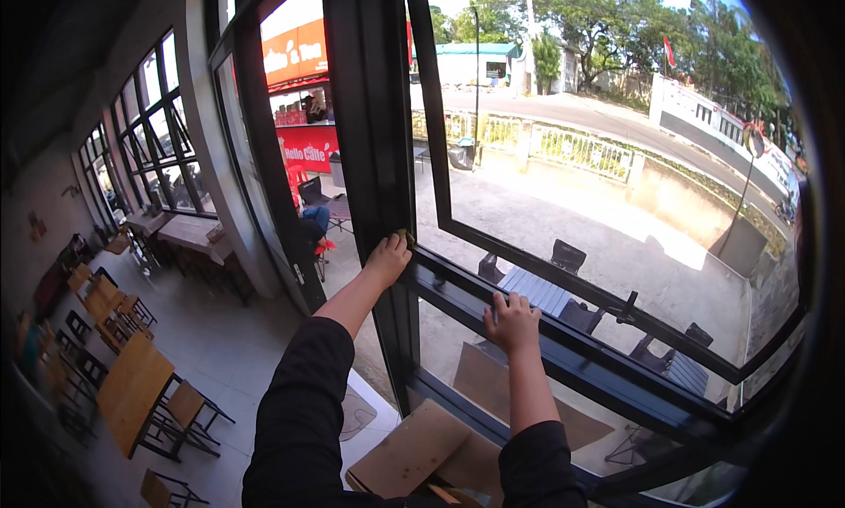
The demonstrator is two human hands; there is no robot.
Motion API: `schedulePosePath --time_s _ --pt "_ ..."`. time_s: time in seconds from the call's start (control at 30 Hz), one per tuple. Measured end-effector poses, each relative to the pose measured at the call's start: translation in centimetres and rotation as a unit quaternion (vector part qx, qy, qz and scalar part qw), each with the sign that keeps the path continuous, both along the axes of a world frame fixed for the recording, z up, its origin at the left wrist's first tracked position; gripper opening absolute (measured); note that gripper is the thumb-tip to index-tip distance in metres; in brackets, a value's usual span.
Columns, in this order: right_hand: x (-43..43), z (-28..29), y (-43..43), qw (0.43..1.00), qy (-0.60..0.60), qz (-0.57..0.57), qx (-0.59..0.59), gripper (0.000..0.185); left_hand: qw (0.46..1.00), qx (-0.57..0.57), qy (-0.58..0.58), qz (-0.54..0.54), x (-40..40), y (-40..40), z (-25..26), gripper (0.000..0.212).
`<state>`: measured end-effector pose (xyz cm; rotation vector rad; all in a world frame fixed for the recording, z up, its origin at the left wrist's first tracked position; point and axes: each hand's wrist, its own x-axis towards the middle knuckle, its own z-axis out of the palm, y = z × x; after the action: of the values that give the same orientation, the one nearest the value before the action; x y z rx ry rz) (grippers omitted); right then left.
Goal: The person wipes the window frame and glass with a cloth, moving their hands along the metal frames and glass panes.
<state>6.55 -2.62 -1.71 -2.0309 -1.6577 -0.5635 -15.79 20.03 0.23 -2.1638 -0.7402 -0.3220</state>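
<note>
My left hand point(388, 260) presses a small yellow-green cloth or sponge point(405, 236) against the black upright post point(375, 145), at the lower corner of the window opening. Most of the cloth is hidden under my fingers. Lower and to the right, my right hand point(515, 323) rests with its fingers hooked over the black bottom rail point(614, 369) of the window frame. Beyond that rail, a hinged sash point(443, 178) is swung outward. A black handle point(624, 308) sits on the sash's lower bar.
Below my arms is an open cardboard box point(409, 448). Wooden tables point(135, 389) and chairs stand on the tiled floor at left. An open doorway point(356, 297) lies left of the post. A person point(315, 227) sits outside. Slatted tables point(538, 290) stand beyond the glass.
</note>
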Motion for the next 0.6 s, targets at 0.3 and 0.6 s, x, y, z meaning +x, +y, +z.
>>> schedulePosePath --time_s 0.3,0.6 --pt "-0.1 -0.2 -0.1 1.0 -0.014 -0.011 -0.008 0.033 0.979 0.185 -0.078 -0.032 1.1 1.0 8.9 0.024" --pt "0.6 0.1 -0.3 0.998 0.026 -0.023 -0.053 0.034 0.898 0.394 -0.184 0.071 3.0 1.4 33.3 0.023"
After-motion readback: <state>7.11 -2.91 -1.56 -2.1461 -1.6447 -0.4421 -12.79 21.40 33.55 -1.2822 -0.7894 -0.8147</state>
